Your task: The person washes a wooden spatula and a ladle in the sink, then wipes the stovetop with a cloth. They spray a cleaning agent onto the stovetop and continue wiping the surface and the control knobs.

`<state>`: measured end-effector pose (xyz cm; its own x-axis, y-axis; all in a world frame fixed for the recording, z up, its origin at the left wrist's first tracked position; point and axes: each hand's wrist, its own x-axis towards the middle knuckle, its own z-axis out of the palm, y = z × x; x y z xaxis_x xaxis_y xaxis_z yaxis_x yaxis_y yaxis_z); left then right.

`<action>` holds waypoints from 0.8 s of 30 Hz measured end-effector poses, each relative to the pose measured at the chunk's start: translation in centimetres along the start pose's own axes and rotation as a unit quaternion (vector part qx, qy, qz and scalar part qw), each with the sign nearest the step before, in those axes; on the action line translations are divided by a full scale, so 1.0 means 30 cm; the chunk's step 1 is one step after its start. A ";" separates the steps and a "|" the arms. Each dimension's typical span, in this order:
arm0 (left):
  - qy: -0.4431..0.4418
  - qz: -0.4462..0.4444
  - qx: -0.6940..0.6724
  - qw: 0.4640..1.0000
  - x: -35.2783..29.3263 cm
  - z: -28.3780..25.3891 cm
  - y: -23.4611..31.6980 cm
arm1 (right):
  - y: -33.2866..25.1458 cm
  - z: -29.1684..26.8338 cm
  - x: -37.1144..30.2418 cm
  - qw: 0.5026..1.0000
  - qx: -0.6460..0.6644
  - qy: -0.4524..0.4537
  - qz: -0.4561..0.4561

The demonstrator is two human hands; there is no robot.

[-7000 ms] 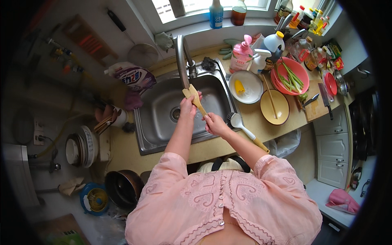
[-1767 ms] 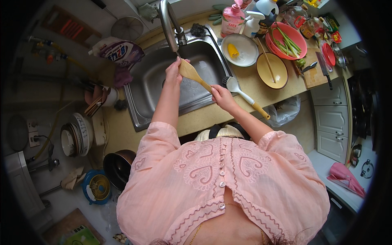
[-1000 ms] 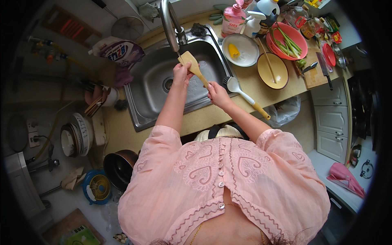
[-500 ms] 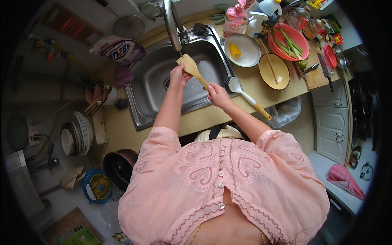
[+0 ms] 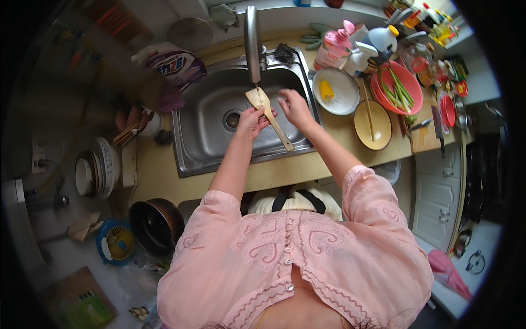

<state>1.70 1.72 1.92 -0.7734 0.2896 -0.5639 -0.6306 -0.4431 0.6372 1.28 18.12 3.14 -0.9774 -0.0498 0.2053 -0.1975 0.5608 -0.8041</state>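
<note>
My left hand (image 5: 253, 122) is closed around a pale wooden spatula (image 5: 281, 132), near where the blade meets the handle. The blade lies just below the spout of the metal faucet (image 5: 252, 44), and the handle slants down toward the near right. Beneath is a stainless steel sink (image 5: 203, 129) with a round drain (image 5: 233, 119). Just right of the spatula, over the sink, hovers my right hand (image 5: 297, 111), apart from it. Its fingers are loosely bent, and nothing shows in them.
Right of the sink stand a white bowl (image 5: 350, 97) with a yellow piece, a yellow bowl (image 5: 361, 129) with chopsticks across it, and a pink basin (image 5: 416, 88) of green stalks. Farther right, a knife (image 5: 438, 129) lies by a cutting board (image 5: 422, 143). A purple-white bag (image 5: 176, 67) sits left.
My right hand has let go of the spatula's handle and moved up over the sink. The view has shifted. The brush that lay beside the sink no longer shows.
</note>
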 end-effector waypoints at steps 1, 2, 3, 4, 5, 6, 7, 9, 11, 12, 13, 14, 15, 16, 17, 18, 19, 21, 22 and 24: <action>0.008 -0.001 -0.004 1.000 -0.011 0.008 0.005 | 0.006 0.011 0.074 0.998 -0.033 0.007 -0.048; -0.001 0.003 -0.013 1.000 -0.021 0.010 0.009 | -0.003 0.024 0.144 0.997 -0.038 0.006 -0.065; 0.008 0.003 -0.015 1.000 -0.033 0.018 0.008 | -0.013 0.037 0.203 0.996 -0.043 0.005 -0.083; 0.022 0.006 -0.016 1.000 -0.040 0.018 0.014 | -0.009 0.067 0.256 0.994 -0.058 -0.008 -0.094; 0.035 0.006 -0.017 0.999 -0.050 0.016 0.018 | -0.002 0.099 0.295 0.992 -0.073 -0.020 -0.102; 0.041 0.000 -0.016 0.999 -0.051 0.008 0.019 | 0.008 0.127 0.329 0.989 -0.083 -0.023 -0.123; 0.060 0.010 0.002 0.998 -0.066 0.004 0.027 | 0.002 0.150 0.356 0.988 -0.109 -0.053 -0.101; 0.088 0.026 0.039 0.995 -0.086 0.012 0.035 | 0.002 0.160 0.391 0.979 -0.171 -0.103 -0.053; 0.112 0.018 0.032 0.993 -0.101 0.011 0.045 | -0.004 0.141 0.422 0.968 -0.210 -0.098 -0.101; 0.120 0.024 0.037 0.992 -0.101 0.005 0.046 | 0.007 0.147 0.451 0.965 -0.214 -0.105 -0.105; 0.128 0.029 0.040 0.991 -0.100 0.004 0.044 | 0.026 0.154 0.474 0.963 -0.220 -0.114 -0.109; 0.135 0.034 0.028 0.990 -0.099 0.008 0.045 | 0.043 0.157 0.510 0.971 -0.193 -0.095 -0.102; 0.135 0.048 0.032 0.989 -0.095 0.014 0.051 | 0.055 0.163 0.544 0.979 -0.166 -0.075 -0.094; 0.142 0.063 0.030 0.987 -0.096 0.004 0.048 | 0.018 0.157 0.544 0.974 -0.181 -0.105 -0.081; 0.146 0.073 0.028 0.986 -0.104 0.005 0.034 | 0.038 0.153 0.547 0.975 -0.161 -0.099 -0.116; 0.154 0.087 0.027 0.984 -0.083 -0.009 0.016 | 0.060 0.145 0.533 0.983 -0.132 -0.084 -0.098; 0.178 0.092 -0.003 0.980 -0.090 -0.010 0.004 | 0.058 0.156 0.525 0.989 -0.096 -0.073 -0.086; 0.223 0.115 -0.061 0.966 -0.084 -0.017 0.005 | 0.035 0.141 0.419 0.986 -0.031 0.047 -0.154; 0.225 0.142 -0.104 0.958 -0.070 -0.050 -0.015 | -0.005 0.119 0.337 0.991 -0.021 -0.005 -0.132; 0.224 0.157 -0.137 0.952 -0.061 -0.066 -0.027 | 0.034 0.105 0.182 0.978 0.015 -0.170 -0.117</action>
<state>3.76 -0.12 1.40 -0.7764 -0.2566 -0.5756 -0.2852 -0.6713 0.6841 -4.50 15.82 1.69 -0.8733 -0.4477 0.1922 -0.4151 0.4770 -0.7747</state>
